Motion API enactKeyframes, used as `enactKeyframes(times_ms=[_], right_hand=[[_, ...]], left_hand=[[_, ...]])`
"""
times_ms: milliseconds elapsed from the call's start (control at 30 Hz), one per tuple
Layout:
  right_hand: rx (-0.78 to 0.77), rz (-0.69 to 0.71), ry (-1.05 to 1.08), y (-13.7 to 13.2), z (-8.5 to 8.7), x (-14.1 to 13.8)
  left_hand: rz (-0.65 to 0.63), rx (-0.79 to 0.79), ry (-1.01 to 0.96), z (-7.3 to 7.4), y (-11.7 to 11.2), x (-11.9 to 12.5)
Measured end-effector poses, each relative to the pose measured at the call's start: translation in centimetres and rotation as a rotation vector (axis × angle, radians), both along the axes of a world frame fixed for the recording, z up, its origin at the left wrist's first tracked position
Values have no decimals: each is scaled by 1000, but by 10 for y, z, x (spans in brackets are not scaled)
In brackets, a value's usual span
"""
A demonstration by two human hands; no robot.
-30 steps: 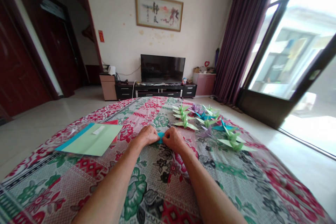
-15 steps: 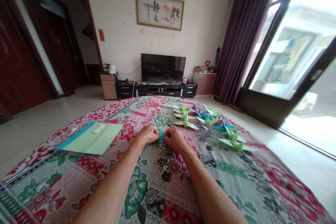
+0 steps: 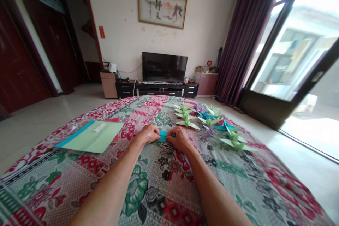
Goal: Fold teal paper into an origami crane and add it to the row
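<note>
From where I stand, the left hand (image 3: 150, 133) and right hand (image 3: 181, 138) pinch opposite ends of the blue paper (image 3: 163, 136) at mid-frame, apparently to steady it, while cranes (image 3: 209, 122) at centre right and sheets (image 3: 88, 137) at centre left seemingly leave working room.

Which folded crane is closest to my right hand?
The front left green crane; all others sit farther back or to its right.

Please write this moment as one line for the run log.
left hand: pinches blue paper | right hand: pinches its right side | cranes: to the right | sheets: to the left
</note>
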State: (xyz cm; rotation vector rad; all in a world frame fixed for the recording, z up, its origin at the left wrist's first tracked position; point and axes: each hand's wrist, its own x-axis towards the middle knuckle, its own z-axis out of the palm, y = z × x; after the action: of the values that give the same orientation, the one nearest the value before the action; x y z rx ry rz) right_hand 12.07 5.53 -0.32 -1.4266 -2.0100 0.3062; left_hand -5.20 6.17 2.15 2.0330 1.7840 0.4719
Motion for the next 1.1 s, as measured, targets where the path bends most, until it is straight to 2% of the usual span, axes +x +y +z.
enactKeyframes(times_ms=[400, 633, 833, 1100], right_hand=[[-19, 75, 29, 1, 3, 6], [-26, 70, 24, 2, 5, 7], [-29, 156, 2, 2, 9, 13], [-90, 119, -47, 4, 13, 14]], left_hand=[[-24, -27, -73, -4, 4, -6], [-57, -23, -101, -5, 4, -11], [-86, -12, -110, -3, 3, -12], [-130, -42, -129, 1, 1, -15]])
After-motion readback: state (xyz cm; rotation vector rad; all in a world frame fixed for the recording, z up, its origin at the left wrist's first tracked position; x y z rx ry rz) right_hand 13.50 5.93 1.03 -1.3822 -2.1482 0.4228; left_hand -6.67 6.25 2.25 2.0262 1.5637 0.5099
